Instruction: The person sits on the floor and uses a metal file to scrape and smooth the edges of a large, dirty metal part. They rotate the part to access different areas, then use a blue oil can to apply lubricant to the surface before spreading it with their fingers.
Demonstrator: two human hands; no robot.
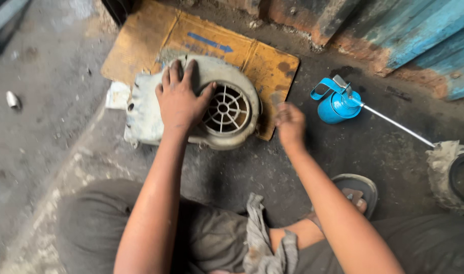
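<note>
A dirty whitish fan cover point(140, 109) with a round grille point(226, 109) lies on a sheet of worn cardboard point(272, 66) on the ground. My left hand point(180, 99) presses flat on its top, fingers spread, just left of the grille. To the right of the cover hovers my right hand point(290, 123), blurred, with fingers loosely curled; I cannot tell whether it holds anything. It is closest to the cardboard's front right corner.
A blue oil can point(336, 104) with a long thin spout point(398, 126) stands to the right. A grimy round part point(452, 172) sits at the right edge. A grey rag point(265, 238) lies across my lap, a sandalled foot point(358, 195) beside it. A blue wooden wall point(424, 35) is behind.
</note>
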